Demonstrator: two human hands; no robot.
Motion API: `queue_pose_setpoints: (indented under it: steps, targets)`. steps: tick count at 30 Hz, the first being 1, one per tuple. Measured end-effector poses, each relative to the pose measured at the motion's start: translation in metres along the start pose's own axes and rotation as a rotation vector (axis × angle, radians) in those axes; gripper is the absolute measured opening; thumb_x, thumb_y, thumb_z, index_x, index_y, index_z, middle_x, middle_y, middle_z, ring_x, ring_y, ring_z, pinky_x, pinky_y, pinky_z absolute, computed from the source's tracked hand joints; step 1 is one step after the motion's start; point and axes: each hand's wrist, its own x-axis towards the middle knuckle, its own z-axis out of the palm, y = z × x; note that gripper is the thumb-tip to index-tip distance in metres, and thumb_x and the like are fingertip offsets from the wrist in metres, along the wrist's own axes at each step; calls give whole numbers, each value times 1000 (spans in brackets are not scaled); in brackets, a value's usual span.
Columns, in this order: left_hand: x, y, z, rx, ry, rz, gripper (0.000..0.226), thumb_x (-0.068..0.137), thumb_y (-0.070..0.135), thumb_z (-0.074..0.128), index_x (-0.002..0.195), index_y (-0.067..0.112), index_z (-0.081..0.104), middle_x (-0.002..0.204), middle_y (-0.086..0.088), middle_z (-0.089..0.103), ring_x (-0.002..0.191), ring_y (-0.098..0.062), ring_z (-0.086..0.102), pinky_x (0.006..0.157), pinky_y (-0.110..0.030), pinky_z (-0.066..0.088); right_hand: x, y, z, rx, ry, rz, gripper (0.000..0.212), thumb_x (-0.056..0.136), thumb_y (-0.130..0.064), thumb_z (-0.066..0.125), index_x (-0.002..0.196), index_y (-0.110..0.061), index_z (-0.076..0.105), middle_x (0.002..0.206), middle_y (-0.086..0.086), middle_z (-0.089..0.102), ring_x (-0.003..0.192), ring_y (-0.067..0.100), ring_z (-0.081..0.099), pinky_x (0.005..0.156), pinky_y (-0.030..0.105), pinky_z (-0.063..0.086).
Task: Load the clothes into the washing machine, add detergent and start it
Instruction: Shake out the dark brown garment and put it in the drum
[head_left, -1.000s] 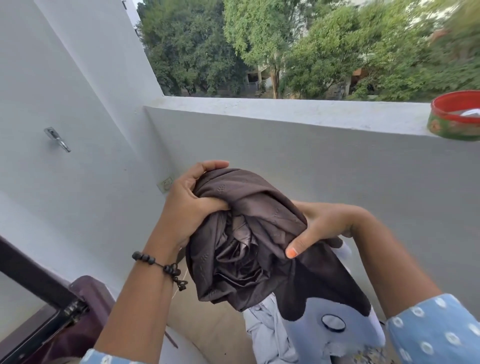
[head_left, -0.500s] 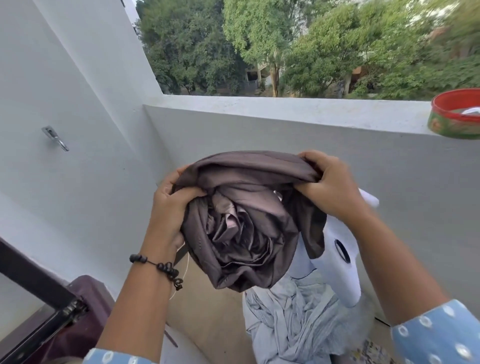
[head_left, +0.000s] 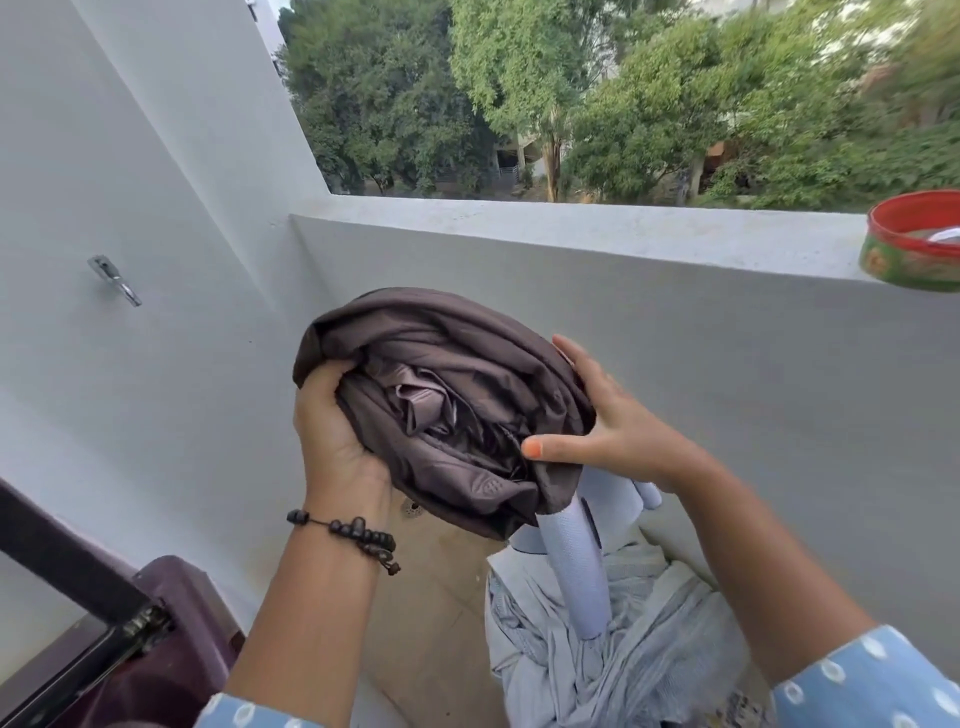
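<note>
The parapet (head_left: 597, 244) runs across the view, with trees beyond it. On its top at the far right stands a red and green tin (head_left: 914, 241), open, with something pale inside that is too cut off to tell. Left of the parapet, a side wall carries a metal hook (head_left: 114, 273).

Below the parapet at the lower left sits the washer (head_left: 171, 639), maroon, with its dark lid (head_left: 62, 566) raised; what lies in the drum is not visible. Below the parapet at the lower right is a heap of pale blue clothes (head_left: 597, 670), with a rolled pale sleeve standing up from it; what holds the heap cannot be told.

In front of the parapet, at mid-frame, a brown garment (head_left: 447, 410) is bunched into a round bundle and held up in the air, above the floor and between washer and heap. The left hand (head_left: 332, 431) grips its left side, fingers curled into the folds; a beaded bracelet (head_left: 348, 535) sits on that wrist. The right hand (head_left: 608, 426) lies against the bundle's right side with fingers straight along the cloth and thumb stretched across its lower front edge, flat rather than clenched. Both forearms end in blue, white-spotted cuffs (head_left: 872, 680).
</note>
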Motion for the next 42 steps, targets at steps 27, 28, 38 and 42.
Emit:
queue_pose_setpoints:
  steps: [27, 28, 38, 42]
  targets:
    - [-25, -41, -14, 301, 73, -156, 66, 73, 22, 74, 135, 13, 52, 125, -10, 67, 114, -25, 66, 92, -43, 55, 9, 12, 15, 625, 323, 24, 57, 79, 12, 68, 114, -33, 63, 101, -9, 75, 94, 12, 70, 91, 39, 56]
    - [-26, -41, -17, 325, 62, -161, 66, 73, 23, 74, 134, 14, 52, 125, -9, 67, 115, -24, 65, 94, -42, 53, 10, 14, 15, 609, 335, 28, 58, 78, 13, 67, 117, -30, 63, 103, -8, 74, 96, 14, 70, 93, 41, 55]
    - [-48, -26, -56, 425, 126, -279, 48, 82, 8, 65, 129, 17, 58, 116, -13, 71, 102, -28, 69, 75, -50, 57, 7, 11, 17, 573, 296, 24, 63, 77, 13, 69, 124, -27, 58, 106, -4, 74, 93, 18, 72, 89, 46, 57]
    - [-53, -28, -64, 380, 188, -287, 30, 87, 0, 59, 108, 19, 68, 102, -11, 75, 88, -23, 73, 64, -41, 59, 2, 12, 24, 554, 252, 21, 54, 77, 15, 67, 114, -24, 67, 101, -7, 75, 95, 13, 71, 89, 38, 57]
